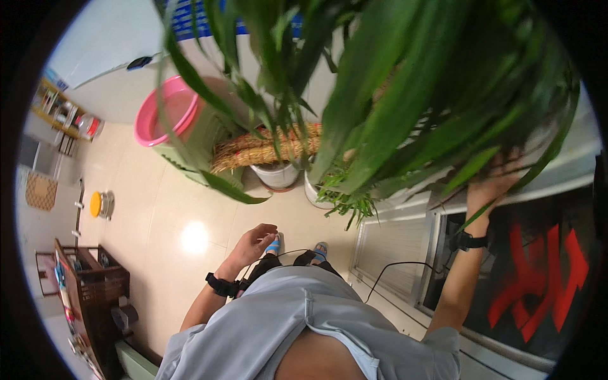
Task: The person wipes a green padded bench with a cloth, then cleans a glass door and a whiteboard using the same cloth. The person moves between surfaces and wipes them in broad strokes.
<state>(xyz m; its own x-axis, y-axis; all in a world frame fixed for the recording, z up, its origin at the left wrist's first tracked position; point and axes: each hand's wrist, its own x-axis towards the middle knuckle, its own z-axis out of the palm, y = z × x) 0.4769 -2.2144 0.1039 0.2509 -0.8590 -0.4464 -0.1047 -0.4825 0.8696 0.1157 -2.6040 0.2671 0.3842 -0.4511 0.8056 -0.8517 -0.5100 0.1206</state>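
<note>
Large green strap-like leaves of a potted plant (380, 109) fill the upper middle and right of the view, close to the camera. My right hand (494, 183) reaches up among the leaves at the right; its fingers are blurred and partly hidden, so what they touch is unclear. My left hand (254, 244) hangs in front of my body with loosely bent fingers and holds nothing. Beyond it stand a white plant pot (277, 175) with a bundle of dried straw (270, 148) over it and a second white pot (316, 192) with small green foliage.
A pink basin (142, 118) rests on a light green bin (204, 152) at the upper left. A yellow-lidded jar (96, 204) stands on the tiled floor. Dark wooden furniture (90, 285) is at the lower left. A glass door or window with red markings (541, 285) lies at the right.
</note>
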